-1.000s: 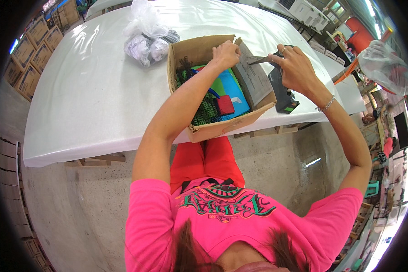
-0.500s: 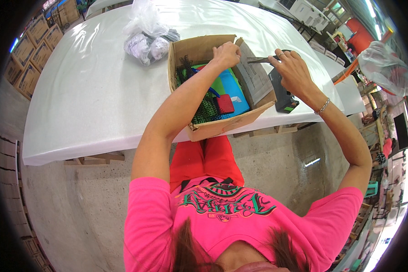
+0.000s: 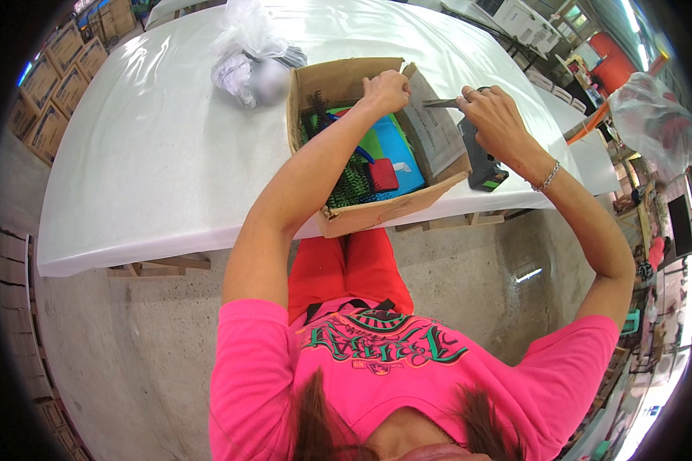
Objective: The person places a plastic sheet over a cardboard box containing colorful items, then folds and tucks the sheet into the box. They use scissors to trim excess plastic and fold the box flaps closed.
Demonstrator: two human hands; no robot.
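Note:
An open cardboard box (image 3: 392,217) stands at the near edge of the white-covered table. My left hand (image 3: 388,92) reaches across it, fingers closed on the top edge at its far right corner. My right hand (image 3: 500,123), just right of the box, is closed around what looks like scissors (image 3: 440,103). Their dark blades point left at the box's right flap, which carries a printed white sheet (image 3: 437,131). Inside lie black and green bristly pieces (image 3: 350,184), a red square piece (image 3: 384,175) and a flat blue item (image 3: 397,142). My left forearm hides part of the contents.
Left of the box sits a clear plastic bag (image 3: 242,73) of pale items. A dark package (image 3: 480,157) with a green corner lies under my right hand. Stacked cartons (image 3: 54,96) stand at the far left; another plastic bag (image 3: 657,123) hangs at the right.
Both hands keep nearly the same places. The scissors' tip has shifted slightly right, and my right hand has turned a little.

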